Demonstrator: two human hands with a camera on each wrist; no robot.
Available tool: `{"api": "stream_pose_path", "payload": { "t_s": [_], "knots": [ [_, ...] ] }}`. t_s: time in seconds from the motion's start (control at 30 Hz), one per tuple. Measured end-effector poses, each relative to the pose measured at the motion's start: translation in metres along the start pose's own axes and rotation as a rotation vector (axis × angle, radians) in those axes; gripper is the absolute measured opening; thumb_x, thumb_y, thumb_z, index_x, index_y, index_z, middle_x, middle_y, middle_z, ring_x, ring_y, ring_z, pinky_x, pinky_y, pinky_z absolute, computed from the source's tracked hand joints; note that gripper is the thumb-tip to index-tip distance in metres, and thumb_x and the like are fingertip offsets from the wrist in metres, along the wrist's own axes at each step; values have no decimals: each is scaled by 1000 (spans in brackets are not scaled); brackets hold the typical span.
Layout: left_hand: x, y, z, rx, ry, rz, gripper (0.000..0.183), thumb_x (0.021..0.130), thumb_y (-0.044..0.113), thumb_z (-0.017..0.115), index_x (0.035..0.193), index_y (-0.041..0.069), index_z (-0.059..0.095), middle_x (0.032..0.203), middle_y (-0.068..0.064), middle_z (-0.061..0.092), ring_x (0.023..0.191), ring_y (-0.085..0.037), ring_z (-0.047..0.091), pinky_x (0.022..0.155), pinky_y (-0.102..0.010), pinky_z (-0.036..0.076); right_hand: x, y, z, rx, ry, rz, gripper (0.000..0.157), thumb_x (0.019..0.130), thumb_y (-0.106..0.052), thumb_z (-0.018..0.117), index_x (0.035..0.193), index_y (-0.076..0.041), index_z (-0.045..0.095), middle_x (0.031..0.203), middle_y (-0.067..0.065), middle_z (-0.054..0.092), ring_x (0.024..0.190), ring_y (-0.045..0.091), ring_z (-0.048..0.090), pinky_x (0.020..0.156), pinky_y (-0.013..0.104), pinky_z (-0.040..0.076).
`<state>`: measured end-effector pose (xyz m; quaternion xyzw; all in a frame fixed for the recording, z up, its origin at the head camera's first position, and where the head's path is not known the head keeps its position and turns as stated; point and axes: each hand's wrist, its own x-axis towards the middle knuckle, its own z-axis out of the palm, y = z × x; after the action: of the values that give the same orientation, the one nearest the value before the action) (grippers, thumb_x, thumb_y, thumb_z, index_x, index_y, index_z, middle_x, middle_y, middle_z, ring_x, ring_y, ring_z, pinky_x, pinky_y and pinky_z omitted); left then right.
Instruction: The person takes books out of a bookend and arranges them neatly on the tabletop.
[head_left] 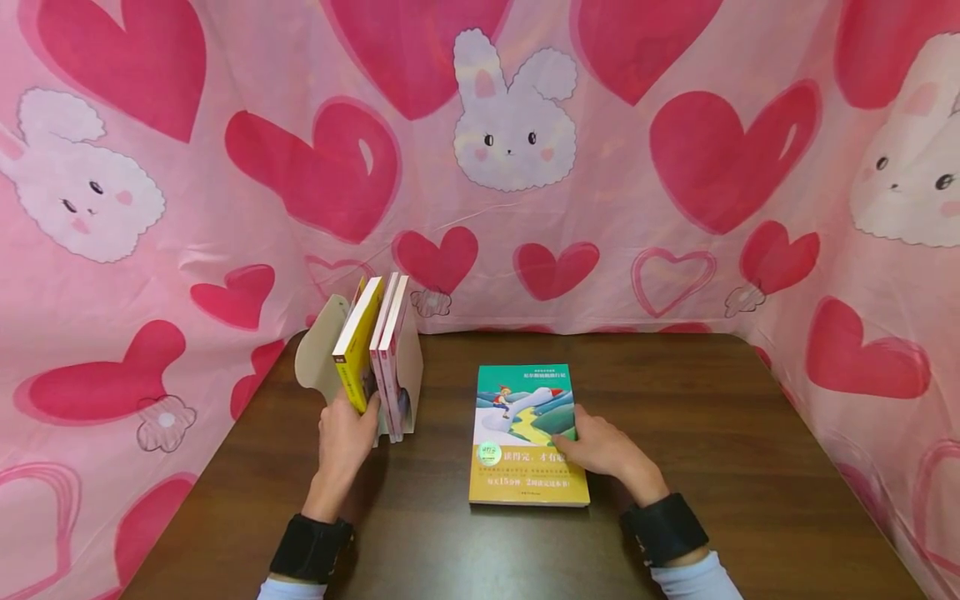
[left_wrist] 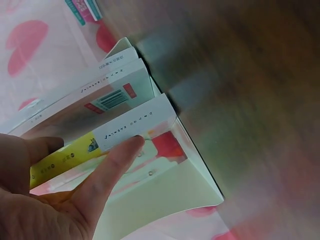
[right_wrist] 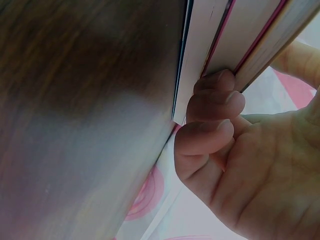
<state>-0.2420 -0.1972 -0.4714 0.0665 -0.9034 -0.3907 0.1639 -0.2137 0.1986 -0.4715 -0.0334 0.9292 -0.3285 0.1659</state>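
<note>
On the left of the dark-brown wooden table [head_left: 690,392], a cream book holder [head_left: 317,354] contains two pink-spined books [head_left: 388,383] and a yellow-and-white book [head_left: 357,354], pinched by the left hand [head_left: 347,437]; centrally, the right hand [head_left: 609,454] grips a green-and-yellow-topped book stack [head_left: 521,475].

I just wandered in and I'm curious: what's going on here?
A person is handling books at a wooden table. The left hand pinches a yellow book upright in a cream book holder, beside other upright books. The right hand grips the edge of a green-and-yellow book, face up, with what look like more books beneath it.
</note>
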Motion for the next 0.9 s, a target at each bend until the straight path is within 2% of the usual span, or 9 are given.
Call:
{"api": "stream_pose_path", "payload": {
  "t_s": [0.33, 0.43, 0.67, 0.9],
  "knots": [
    [-5, 0, -2, 2, 29, 21, 53, 101, 25, 69, 141, -5, 53, 118, -32, 70, 84, -44, 74, 71, -56, 62, 2, -1, -1, -15, -1, -5, 80, 100, -40, 70, 154, 7, 34, 121, 14, 60, 107, 30, 59, 97, 59, 51],
    [-4, 1, -3, 11, 33, 9, 52, 101, 29, 67, 140, -4, 55, 116, -30, 71, 83, -43, 74, 70, -54, 62, 3, -1, -1, -17, -5, -3, 80, 100, -41, 70, 153, 8, 35, 121, 15, 60, 108, 31, 58, 98, 60, 51],
    [-1, 4, -5, -3, 24, -7, 52, 103, 31, 66, 139, -6, 57, 121, -31, 70, 94, -48, 74, 76, -57, 61, 4, 0, 0, -12, -10, 1, 77, 100, -39, 70, 153, 7, 36, 115, 12, 60, 105, 28, 59, 92, 54, 53],
    [-1, 7, -5, -16, 33, 8, 50, 104, 31, 67, 136, -6, 58, 112, -30, 72, 81, -42, 75, 66, -51, 62, 3, -2, -4, -7, -23, -1, 80, 100, -41, 70, 153, 8, 35, 118, 13, 61, 107, 29, 59, 95, 57, 52]
  ]
}}
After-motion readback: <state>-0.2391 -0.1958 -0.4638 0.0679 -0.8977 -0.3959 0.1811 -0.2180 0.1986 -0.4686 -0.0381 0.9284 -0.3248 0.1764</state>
